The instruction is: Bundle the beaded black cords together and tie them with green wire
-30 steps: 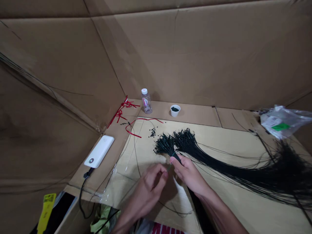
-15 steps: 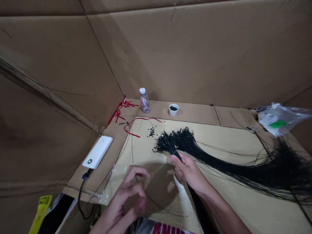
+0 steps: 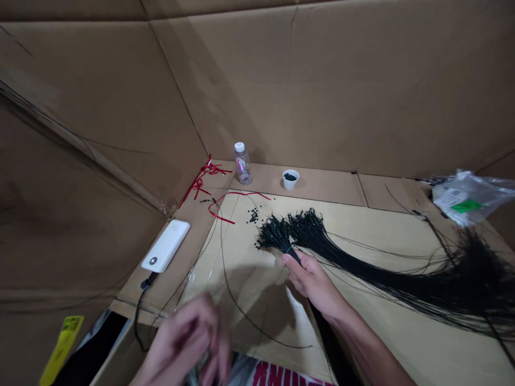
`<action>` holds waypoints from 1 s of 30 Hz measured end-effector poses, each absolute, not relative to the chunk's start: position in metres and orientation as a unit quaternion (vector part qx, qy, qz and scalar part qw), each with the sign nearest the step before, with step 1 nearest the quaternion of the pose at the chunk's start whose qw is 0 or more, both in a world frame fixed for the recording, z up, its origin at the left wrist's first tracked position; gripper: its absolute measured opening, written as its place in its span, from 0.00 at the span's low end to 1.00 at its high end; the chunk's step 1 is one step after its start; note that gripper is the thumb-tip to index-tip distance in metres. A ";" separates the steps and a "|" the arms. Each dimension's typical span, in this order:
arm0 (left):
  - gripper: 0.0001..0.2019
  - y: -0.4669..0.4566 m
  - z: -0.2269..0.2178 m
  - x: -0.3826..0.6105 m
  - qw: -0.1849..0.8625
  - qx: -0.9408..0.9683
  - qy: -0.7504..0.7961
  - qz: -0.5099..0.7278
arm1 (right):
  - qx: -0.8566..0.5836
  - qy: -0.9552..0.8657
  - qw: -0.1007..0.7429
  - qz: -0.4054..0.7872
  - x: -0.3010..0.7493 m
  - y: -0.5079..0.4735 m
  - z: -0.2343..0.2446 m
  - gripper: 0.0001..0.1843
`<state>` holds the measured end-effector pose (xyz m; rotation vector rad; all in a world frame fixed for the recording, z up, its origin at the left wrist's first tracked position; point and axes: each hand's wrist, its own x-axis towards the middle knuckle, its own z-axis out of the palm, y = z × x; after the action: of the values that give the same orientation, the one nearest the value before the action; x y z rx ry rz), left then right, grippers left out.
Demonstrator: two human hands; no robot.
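My right hand [image 3: 316, 279] is closed round a bundle of black cords [image 3: 276, 236] just below a thin green tie. The bundle's beaded or knotted ends fan out on the board, and its long tail hangs down past my wrist. Beyond it lies a second, larger bundle of black strands [image 3: 362, 271] that sweeps to the right. My left hand [image 3: 193, 338] is low at the near edge of the table, apart from the bundles and smeared by motion. Its fingers look curled, but what they hold, if anything, does not show. A loose dark strand [image 3: 237, 300] curves across the board beside it.
Small dark beads [image 3: 252, 215] lie scattered near a red ribbon [image 3: 221, 217]. A white cup [image 3: 290, 180] of dark pieces and a plastic bottle [image 3: 243, 165] stand at the back. A white power bank [image 3: 166, 246] is left, a clear plastic bag [image 3: 458, 198] right. Cardboard walls enclose the table.
My left hand has moved down and left, toward the table's near edge, uncovering the loose strand. My right hand keeps its hold on the bundle. The view has shifted slightly.
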<state>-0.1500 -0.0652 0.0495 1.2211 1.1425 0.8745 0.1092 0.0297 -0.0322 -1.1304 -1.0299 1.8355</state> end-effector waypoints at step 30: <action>0.20 -0.031 0.023 -0.101 0.140 0.698 0.620 0.330 | -0.442 -0.408 0.373 0.707 0.102 0.025 -0.038 0.27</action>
<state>-0.1013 -0.0313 0.0232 2.0172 1.7912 0.9529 0.1017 0.0254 -0.0375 -1.1315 -1.0446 1.8111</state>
